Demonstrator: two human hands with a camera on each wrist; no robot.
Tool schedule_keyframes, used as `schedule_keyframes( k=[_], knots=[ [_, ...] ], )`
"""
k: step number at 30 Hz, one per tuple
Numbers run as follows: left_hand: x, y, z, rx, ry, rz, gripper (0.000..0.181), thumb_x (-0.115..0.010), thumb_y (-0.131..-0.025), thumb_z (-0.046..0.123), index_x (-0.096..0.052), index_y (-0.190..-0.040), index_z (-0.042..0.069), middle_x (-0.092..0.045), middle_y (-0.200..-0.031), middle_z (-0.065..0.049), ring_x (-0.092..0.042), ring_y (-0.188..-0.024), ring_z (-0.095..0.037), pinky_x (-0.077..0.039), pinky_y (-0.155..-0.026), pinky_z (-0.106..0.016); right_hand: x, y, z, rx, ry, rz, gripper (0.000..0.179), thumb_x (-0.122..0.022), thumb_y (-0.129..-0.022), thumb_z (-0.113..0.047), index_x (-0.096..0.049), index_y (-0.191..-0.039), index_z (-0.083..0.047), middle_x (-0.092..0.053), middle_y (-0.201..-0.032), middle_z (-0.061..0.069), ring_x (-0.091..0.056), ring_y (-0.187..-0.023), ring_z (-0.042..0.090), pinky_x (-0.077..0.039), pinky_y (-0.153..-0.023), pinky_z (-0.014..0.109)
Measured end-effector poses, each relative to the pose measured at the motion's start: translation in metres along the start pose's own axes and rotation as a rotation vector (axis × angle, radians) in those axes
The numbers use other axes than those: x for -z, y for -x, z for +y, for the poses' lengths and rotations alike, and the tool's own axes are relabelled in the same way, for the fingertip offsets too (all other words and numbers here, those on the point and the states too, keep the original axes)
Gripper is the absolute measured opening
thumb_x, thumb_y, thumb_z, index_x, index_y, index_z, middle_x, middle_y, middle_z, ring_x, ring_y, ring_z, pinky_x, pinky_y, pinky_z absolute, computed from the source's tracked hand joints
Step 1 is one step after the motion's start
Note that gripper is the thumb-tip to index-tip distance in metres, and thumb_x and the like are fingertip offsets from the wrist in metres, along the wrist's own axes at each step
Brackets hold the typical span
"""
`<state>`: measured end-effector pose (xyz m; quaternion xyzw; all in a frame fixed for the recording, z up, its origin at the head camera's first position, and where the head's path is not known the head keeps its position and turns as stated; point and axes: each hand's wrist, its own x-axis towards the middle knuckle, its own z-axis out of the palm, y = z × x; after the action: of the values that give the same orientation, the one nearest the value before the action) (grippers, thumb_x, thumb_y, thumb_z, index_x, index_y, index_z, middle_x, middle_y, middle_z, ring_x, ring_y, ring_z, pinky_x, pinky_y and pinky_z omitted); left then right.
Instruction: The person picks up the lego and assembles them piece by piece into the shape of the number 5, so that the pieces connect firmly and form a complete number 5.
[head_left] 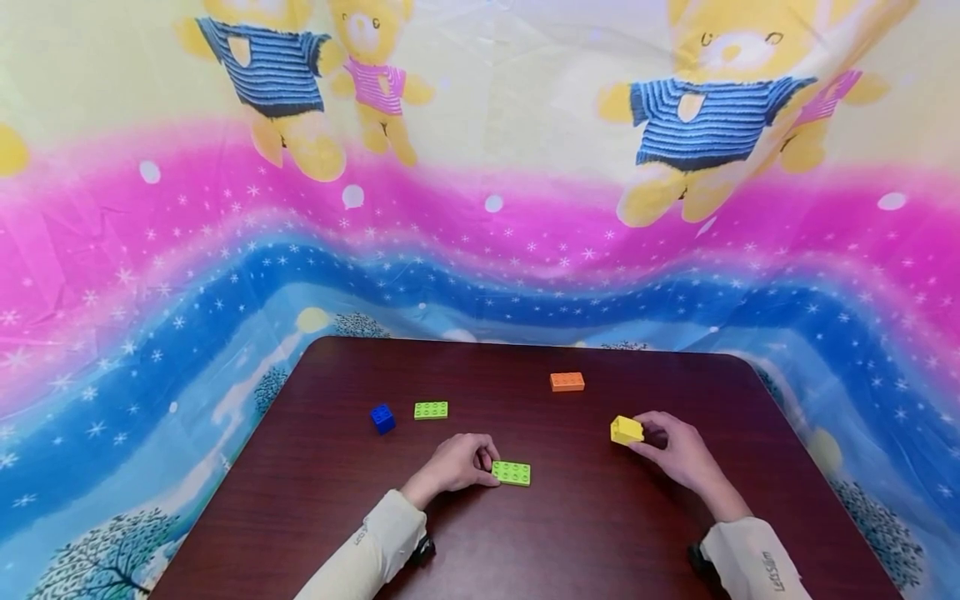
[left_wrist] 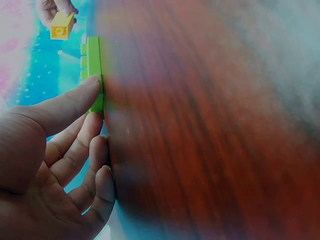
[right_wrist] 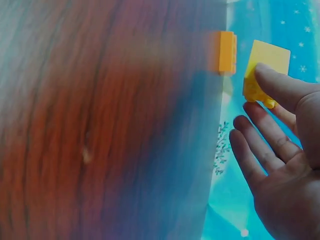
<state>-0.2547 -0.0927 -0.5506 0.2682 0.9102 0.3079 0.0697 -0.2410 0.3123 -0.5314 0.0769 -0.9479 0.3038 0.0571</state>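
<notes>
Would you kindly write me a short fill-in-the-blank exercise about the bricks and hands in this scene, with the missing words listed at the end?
1. The left hand pinches the near green brick at its ____ end, as the head view shows it.
2. The raised brick in the right hand is coloured ____.
3. In the head view, the far green brick lies between the orange brick and the ____ brick.
4. Altogether, ____ bricks show in the head view.

Missing words: left; yellow; blue; five.
</notes>
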Motion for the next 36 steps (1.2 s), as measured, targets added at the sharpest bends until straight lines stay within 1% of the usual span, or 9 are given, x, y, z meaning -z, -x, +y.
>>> schedule_keyframes(
  k=[5, 9, 17, 22, 25, 28, 32, 34, 36],
  knots=[
    [0.000, 0.000, 0.001, 0.006, -0.002, -0.007, 0.026, -0.093, -0.077, 0.027, -0.072, -0.092, 0.022, -0.070, -0.081, 0.010, -0.054, -0.068, 0.005, -0.045, -0.072, -0.021, -0.002, -0.001, -0.011, -0.019, -0.031, -0.007, 0.042, -0.082, -0.090, -0.020, -0.065, -0.126, -0.009, -0.070, -0.124, 0.018, -0.069, -0.109, 0.038, -0.057, -0.095, 0.057],
    [0.000, 0.000, 0.001, 0.005, 0.002, -0.013, 0.026, -0.093, -0.077, 0.027, -0.072, -0.092, 0.022, -0.070, -0.081, 0.009, -0.055, -0.068, 0.004, -0.045, -0.072, -0.022, 0.000, -0.002, -0.020, -0.010, -0.062, -0.001, 0.044, -0.083, -0.090, -0.021, -0.064, -0.128, -0.011, -0.070, -0.124, 0.017, -0.069, -0.110, 0.037, -0.058, -0.094, 0.054],
    [0.002, 0.000, 0.000, 0.006, 0.003, -0.015, 0.027, -0.092, -0.078, 0.028, -0.071, -0.093, 0.022, -0.070, -0.082, 0.009, -0.056, -0.071, 0.003, -0.046, -0.074, -0.023, 0.001, -0.002, -0.038, 0.028, -0.182, 0.000, 0.041, -0.082, -0.090, -0.017, -0.065, -0.127, -0.012, -0.070, -0.122, 0.013, -0.072, -0.104, 0.030, -0.062, -0.087, 0.038],
    [0.002, 0.001, 0.002, 0.004, 0.002, -0.013, 0.027, -0.093, -0.078, 0.028, -0.071, -0.093, 0.022, -0.071, -0.083, 0.008, -0.058, -0.072, 0.001, -0.045, -0.074, -0.024, -0.003, -0.001, -0.045, 0.057, -0.229, 0.006, 0.043, -0.082, -0.090, -0.015, -0.065, -0.129, -0.010, -0.069, -0.120, 0.014, -0.072, -0.104, 0.030, -0.062, -0.087, 0.035],
    [0.003, 0.001, 0.003, 0.008, 0.000, -0.012, 0.027, -0.093, -0.078, 0.028, -0.071, -0.092, 0.022, -0.071, -0.083, 0.007, -0.057, -0.071, 0.002, -0.045, -0.074, -0.024, -0.005, -0.002, -0.051, 0.081, -0.260, 0.010, 0.042, -0.082, -0.090, -0.015, -0.066, -0.128, -0.011, -0.067, -0.117, 0.011, -0.072, -0.103, 0.028, -0.062, -0.087, 0.033],
    [0.003, 0.000, 0.004, 0.008, -0.003, -0.009, 0.027, -0.093, -0.077, 0.028, -0.072, -0.092, 0.021, -0.070, -0.082, 0.008, -0.055, -0.070, 0.003, -0.045, -0.073, -0.023, -0.006, -0.002, -0.055, 0.098, -0.271, 0.014, 0.041, -0.082, -0.090, -0.015, -0.067, -0.128, -0.012, -0.065, -0.115, 0.009, -0.071, -0.101, 0.025, -0.060, -0.087, 0.025],
    [0.002, 0.000, 0.004, 0.003, -0.007, -0.006, 0.027, -0.093, -0.077, 0.027, -0.071, -0.092, 0.021, -0.070, -0.082, 0.009, -0.055, -0.069, 0.004, -0.045, -0.073, -0.023, -0.009, -0.003, -0.061, 0.105, -0.265, 0.023, 0.043, -0.084, -0.088, -0.015, -0.068, -0.128, -0.013, -0.064, -0.115, 0.007, -0.068, -0.098, 0.022, -0.055, -0.085, 0.015],
    [0.002, 0.000, 0.004, 0.004, -0.007, -0.008, 0.027, -0.093, -0.077, 0.027, -0.071, -0.092, 0.021, -0.070, -0.081, 0.009, -0.055, -0.069, 0.004, -0.045, -0.072, -0.023, -0.011, -0.003, -0.064, 0.106, -0.264, 0.025, 0.043, -0.084, -0.088, -0.015, -0.068, -0.128, -0.013, -0.063, -0.115, 0.006, -0.067, -0.097, 0.021, -0.055, -0.085, 0.015],
    [0.002, 0.000, 0.004, 0.008, -0.010, -0.011, 0.027, -0.093, -0.077, 0.028, -0.071, -0.093, 0.021, -0.070, -0.081, 0.010, -0.056, -0.070, 0.003, -0.045, -0.073, -0.023, -0.013, -0.004, -0.067, 0.104, -0.267, 0.022, 0.043, -0.084, -0.088, -0.015, -0.069, -0.127, -0.013, -0.063, -0.115, 0.006, -0.067, -0.096, 0.021, -0.057, -0.086, 0.018]
  ],
)
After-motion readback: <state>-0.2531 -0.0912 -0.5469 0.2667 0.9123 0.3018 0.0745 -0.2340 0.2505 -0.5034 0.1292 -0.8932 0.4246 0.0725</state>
